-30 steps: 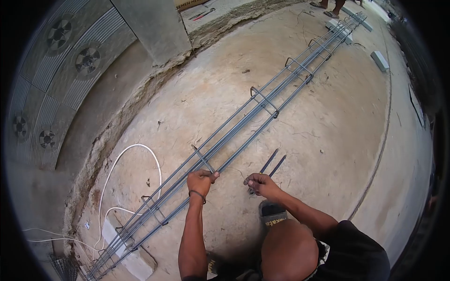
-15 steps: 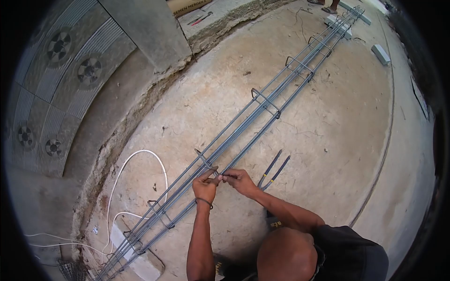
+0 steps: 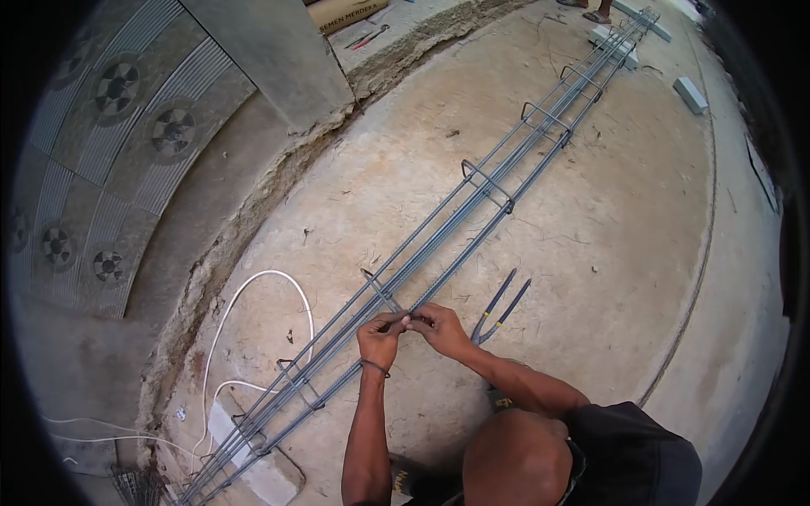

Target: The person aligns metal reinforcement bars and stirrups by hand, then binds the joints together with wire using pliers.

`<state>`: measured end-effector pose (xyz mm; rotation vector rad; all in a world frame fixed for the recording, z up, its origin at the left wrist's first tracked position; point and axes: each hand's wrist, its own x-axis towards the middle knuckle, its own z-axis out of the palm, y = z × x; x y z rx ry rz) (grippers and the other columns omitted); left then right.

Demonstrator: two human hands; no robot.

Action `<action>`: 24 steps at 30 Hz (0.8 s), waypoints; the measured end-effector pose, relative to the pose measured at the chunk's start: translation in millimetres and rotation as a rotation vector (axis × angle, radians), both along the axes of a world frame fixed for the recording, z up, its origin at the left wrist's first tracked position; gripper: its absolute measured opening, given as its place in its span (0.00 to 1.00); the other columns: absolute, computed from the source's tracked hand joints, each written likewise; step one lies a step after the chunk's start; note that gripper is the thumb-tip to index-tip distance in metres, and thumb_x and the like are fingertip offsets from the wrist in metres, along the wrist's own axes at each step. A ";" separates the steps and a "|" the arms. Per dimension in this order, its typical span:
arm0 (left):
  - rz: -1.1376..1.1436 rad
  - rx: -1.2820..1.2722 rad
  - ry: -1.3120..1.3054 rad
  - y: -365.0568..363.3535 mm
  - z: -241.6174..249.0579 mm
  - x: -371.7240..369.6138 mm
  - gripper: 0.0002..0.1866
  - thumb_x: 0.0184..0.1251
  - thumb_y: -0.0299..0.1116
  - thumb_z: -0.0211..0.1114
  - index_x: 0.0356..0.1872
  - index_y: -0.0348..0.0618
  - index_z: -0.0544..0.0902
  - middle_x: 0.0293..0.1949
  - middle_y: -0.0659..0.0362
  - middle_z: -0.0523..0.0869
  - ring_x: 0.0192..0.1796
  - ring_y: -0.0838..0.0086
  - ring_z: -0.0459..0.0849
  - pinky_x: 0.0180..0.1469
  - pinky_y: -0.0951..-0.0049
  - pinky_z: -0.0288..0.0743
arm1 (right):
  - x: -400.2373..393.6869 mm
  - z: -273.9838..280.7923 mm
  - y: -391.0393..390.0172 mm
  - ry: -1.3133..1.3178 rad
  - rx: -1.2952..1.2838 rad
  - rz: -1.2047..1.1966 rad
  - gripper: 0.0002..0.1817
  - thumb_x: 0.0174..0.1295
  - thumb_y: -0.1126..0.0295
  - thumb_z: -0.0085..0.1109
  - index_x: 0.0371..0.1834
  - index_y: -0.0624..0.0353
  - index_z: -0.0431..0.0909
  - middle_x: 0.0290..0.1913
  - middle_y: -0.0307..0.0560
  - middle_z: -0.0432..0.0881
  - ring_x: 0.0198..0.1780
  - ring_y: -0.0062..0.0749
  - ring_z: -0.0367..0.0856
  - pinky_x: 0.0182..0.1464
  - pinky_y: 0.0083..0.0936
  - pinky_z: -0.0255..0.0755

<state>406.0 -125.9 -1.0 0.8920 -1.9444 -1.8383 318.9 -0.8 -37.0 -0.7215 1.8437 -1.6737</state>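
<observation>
A long rebar cage [image 3: 460, 262] runs diagonally across the floor, with square stirrups along its length. My left hand [image 3: 380, 337] and my right hand [image 3: 439, 331] meet at its near-side bar, beside the corner of a stirrup [image 3: 381, 289]. Fingertips of both hands are pinched together and touching there. What lies between them is too small and covered to make out. To the right of my right hand, a pair of pincers [image 3: 504, 308] with dark handles and yellow bands lies on the concrete, handles apart.
Concrete blocks [image 3: 261, 481] prop the cage's near end, others [image 3: 616, 46] its far end. A white cable [image 3: 221, 329] loops on the left. A loose block [image 3: 690, 94] lies far right. Another person's feet [image 3: 597, 15] show at the top. Red-handled pliers [image 3: 368, 37] and a cement bag [image 3: 346, 12] sit on a ledge.
The view has shifted slightly, so the scene sits a little further right. My hands stay at the same stirrup corner, with the fingertips of both drawn closer together.
</observation>
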 end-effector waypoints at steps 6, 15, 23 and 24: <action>-0.167 -0.110 -0.040 -6.3 20.9 8.3 0.11 0.66 0.32 0.68 0.38 0.30 0.88 0.35 0.56 0.89 0.34 0.80 0.81 0.37 0.79 0.74 | 10.3 -8.0 -7.5 0.167 -0.081 -0.122 0.06 0.60 0.75 0.64 0.39 0.64 0.82 0.34 0.54 0.80 0.34 0.47 0.81 0.37 0.34 0.73; -0.093 -0.123 -0.085 -1.7 19.4 25.7 0.11 0.64 0.31 0.69 0.41 0.33 0.89 0.43 0.50 0.89 0.41 0.75 0.84 0.44 0.75 0.76 | 13.3 -15.0 -6.9 0.169 -0.069 -0.157 0.06 0.59 0.76 0.64 0.37 0.65 0.81 0.34 0.54 0.80 0.34 0.46 0.81 0.36 0.34 0.72; -0.161 -0.071 -0.188 -21.2 19.2 26.1 0.08 0.52 0.23 0.73 0.34 0.33 0.90 0.41 0.52 0.90 0.39 0.76 0.85 0.44 0.76 0.77 | 11.0 -9.7 -4.5 0.168 -0.052 -0.146 0.06 0.59 0.74 0.66 0.36 0.65 0.81 0.32 0.53 0.80 0.32 0.46 0.79 0.35 0.35 0.71; -0.186 -0.099 -0.313 -23.4 21.1 21.1 0.08 0.49 0.22 0.74 0.32 0.33 0.90 0.39 0.53 0.90 0.37 0.76 0.85 0.41 0.76 0.77 | 11.4 -8.3 -4.5 0.147 -0.054 -0.145 0.06 0.59 0.74 0.66 0.36 0.66 0.81 0.32 0.53 0.80 0.32 0.45 0.80 0.35 0.35 0.71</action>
